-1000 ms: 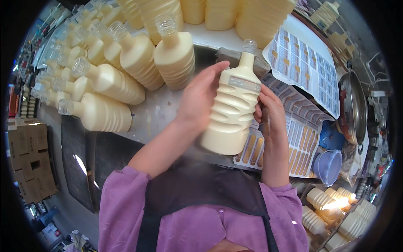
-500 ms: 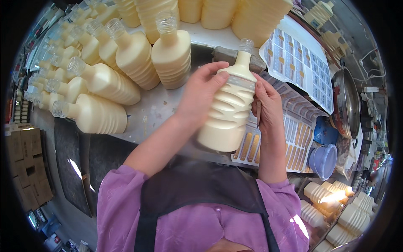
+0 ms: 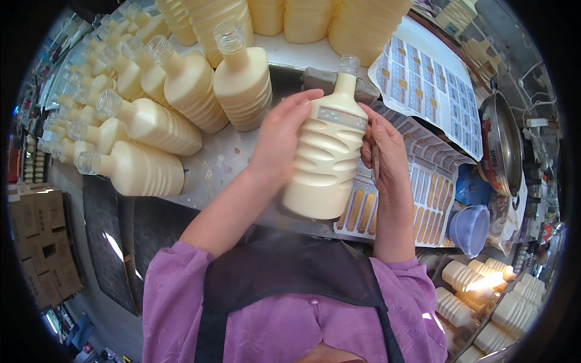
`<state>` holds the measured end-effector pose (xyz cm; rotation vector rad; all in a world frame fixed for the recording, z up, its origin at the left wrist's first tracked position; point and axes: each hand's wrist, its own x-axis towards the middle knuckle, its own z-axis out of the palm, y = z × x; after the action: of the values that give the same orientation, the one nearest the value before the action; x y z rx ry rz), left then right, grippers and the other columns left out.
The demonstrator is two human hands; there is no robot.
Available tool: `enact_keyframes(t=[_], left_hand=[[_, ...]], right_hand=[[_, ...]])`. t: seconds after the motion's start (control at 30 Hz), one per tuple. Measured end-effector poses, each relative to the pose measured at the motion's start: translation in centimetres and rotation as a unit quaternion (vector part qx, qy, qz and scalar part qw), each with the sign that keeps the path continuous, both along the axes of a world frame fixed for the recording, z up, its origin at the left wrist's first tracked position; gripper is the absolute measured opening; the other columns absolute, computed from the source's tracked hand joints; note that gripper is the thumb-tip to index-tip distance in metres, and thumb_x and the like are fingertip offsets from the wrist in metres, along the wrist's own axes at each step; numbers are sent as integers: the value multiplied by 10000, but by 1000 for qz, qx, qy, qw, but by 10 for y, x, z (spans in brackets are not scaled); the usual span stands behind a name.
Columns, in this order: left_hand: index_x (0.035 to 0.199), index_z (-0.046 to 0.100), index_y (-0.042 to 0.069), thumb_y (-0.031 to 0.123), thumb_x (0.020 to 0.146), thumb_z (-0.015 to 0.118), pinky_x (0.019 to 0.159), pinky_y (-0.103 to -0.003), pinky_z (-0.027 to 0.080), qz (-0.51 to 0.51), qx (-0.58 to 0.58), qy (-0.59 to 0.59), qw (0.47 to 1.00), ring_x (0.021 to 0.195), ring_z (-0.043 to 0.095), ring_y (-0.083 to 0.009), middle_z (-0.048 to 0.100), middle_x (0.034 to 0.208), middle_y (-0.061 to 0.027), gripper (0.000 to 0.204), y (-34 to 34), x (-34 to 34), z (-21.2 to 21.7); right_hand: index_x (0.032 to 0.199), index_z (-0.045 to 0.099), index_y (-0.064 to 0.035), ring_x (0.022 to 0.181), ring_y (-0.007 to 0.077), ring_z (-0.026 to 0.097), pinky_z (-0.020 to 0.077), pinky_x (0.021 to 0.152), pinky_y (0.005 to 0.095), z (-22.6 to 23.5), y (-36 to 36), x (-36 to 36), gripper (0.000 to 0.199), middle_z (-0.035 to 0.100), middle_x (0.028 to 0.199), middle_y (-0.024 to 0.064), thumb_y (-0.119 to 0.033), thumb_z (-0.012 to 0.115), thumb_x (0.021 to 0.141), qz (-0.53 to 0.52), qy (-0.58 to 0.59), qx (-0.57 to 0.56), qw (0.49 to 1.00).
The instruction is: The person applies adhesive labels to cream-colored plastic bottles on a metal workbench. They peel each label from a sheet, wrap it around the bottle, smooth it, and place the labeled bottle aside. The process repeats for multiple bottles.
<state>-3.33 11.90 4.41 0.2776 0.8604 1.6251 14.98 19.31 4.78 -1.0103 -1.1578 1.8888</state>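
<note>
Upright and a little tilted, a cream bottle [image 3: 324,166] with a clear glass neck and wavy ridges stands in front of me between my hands. My left hand [image 3: 278,136] is closed round its left shoulder and side. My right hand [image 3: 387,145] grips the right shoulder, fingertips at the end of a narrow silvery label [image 3: 342,117] that runs across the bottle's upper front. A thin stick-like tool [image 3: 375,166] is tucked in the right fingers; its kind I cannot make out. The back of the bottle is hidden.
Many similar bottles [image 3: 148,169] lie or lean at the left, with more standing behind. Sheets of blue-grey labels [image 3: 417,85] and gold labels [image 3: 430,206] lie right. A grey block [image 3: 318,80] sits behind the bottle. A blue bucket [image 3: 469,230] stands by the right edge.
My left thumb has moved off the label's left end, leaving it in view. The bottle has shifted slightly left; both hands stay on it.
</note>
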Motion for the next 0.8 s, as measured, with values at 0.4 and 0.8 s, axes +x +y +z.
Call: enact_keyframes(t=[0.4, 0.8], left_hand=[[1321, 641, 32, 160, 1057, 580, 948, -329, 551, 23, -10, 45, 999, 1052, 664, -151, 697, 1194, -77, 301, 2, 2, -8], [1321, 637, 41, 125, 1010, 657, 910, -320, 580, 18, -28, 52, 998, 1021, 683, -148, 715, 1154, -72, 322, 2, 3, -8]], right_hand=[[1410, 593, -30, 656, 34, 530, 457, 605, 205, 1, 4, 12, 380, 632, 820, -37, -192, 496, 1081, 49, 34, -32, 998], [1365, 624, -11, 1004, 83, 636, 509, 846, 223, -3, -2, -2, 412, 711, 1166, 51, -264, 642, 1040, -7, 5, 23, 1000]])
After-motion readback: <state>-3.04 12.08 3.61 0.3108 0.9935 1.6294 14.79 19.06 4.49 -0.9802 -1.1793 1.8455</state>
